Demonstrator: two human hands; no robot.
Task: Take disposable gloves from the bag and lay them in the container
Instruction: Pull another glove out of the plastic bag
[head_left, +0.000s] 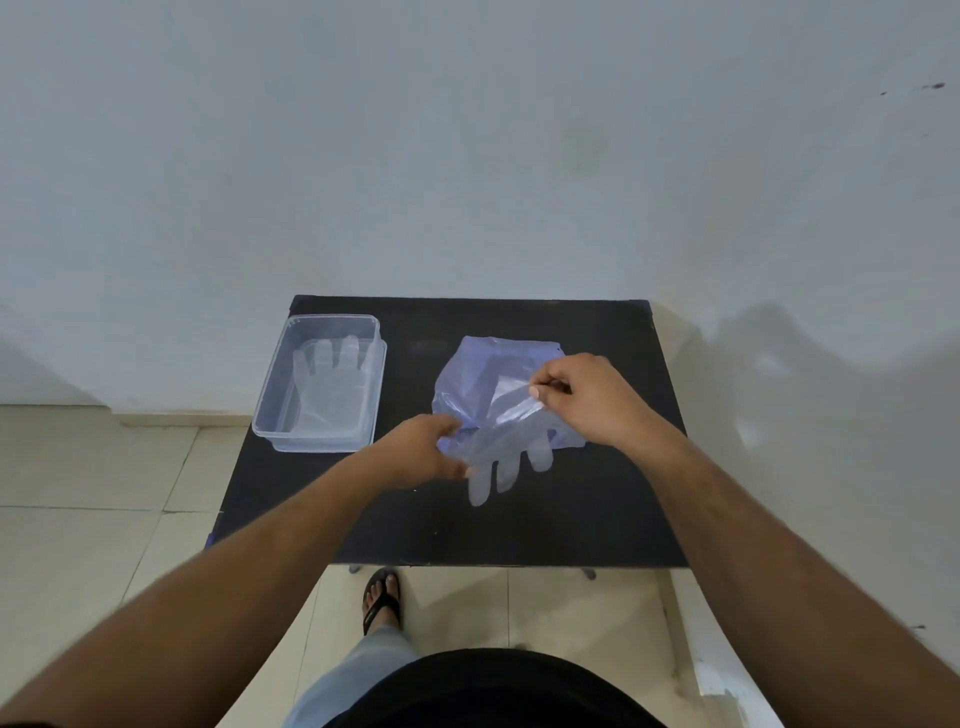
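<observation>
A clear disposable glove (506, 452) hangs over the black table (597, 509), fingers pointing toward me, in front of the bluish plastic bag (483, 371). My right hand (587, 400) pinches the glove's cuff above the bag. My left hand (426, 452) grips the glove's left edge near the thumb side. A clear rectangular container (270, 395) stands at the table's far left, and another glove (332, 384) lies flat inside it, fingers pointing away from me.
The table stands against a white wall (467, 156), with tiled floor (93, 467) to its left. My sandalled foot (382, 597) shows just below the table's near edge.
</observation>
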